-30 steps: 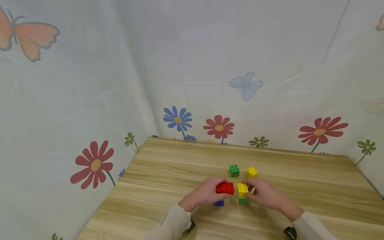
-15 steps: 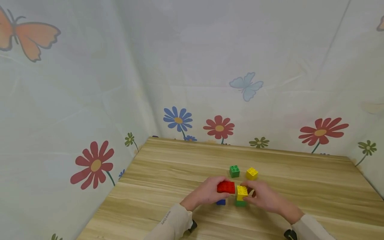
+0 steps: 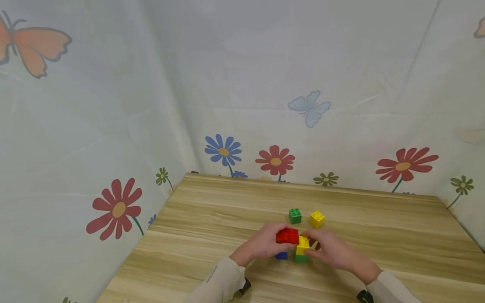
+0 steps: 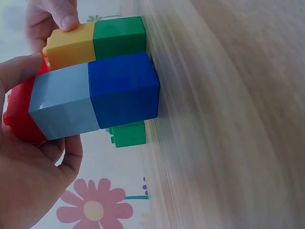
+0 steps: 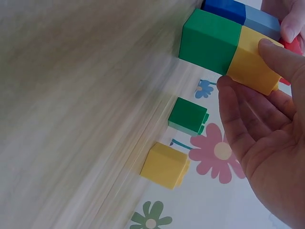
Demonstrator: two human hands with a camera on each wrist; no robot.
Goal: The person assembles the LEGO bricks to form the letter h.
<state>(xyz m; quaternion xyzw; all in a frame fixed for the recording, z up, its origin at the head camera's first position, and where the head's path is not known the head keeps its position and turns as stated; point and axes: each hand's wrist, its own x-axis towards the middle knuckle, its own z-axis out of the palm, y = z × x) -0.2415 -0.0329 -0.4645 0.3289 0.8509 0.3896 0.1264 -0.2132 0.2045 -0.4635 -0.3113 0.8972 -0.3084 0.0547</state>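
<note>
My left hand [image 3: 265, 242] grips a long red brick [image 3: 287, 236] between thumb and fingers. Under the red brick sit a light blue brick [image 4: 66, 101] and a dark blue brick [image 4: 125, 90], joined as one upright stack. My right hand [image 3: 335, 250] pinches a yellow brick [image 3: 302, 245] that stands on a green brick [image 3: 301, 258]. These two stacks are side by side, the red brick's right end close against the yellow brick's top; whether they touch I cannot tell. The light blue brick is hidden in the head view.
Behind the hands, a loose green brick [image 3: 295, 216] and a loose yellow brick [image 3: 317, 219] stand on the wooden table [image 3: 212, 210]. A white cloth [image 3: 242, 84] printed with flowers and butterflies hangs along the table's back and left edges.
My right hand has shifted left with the yellow and green stack. The left hand has edged right with the red-topped stack, and the gap between the stacks has closed up.
</note>
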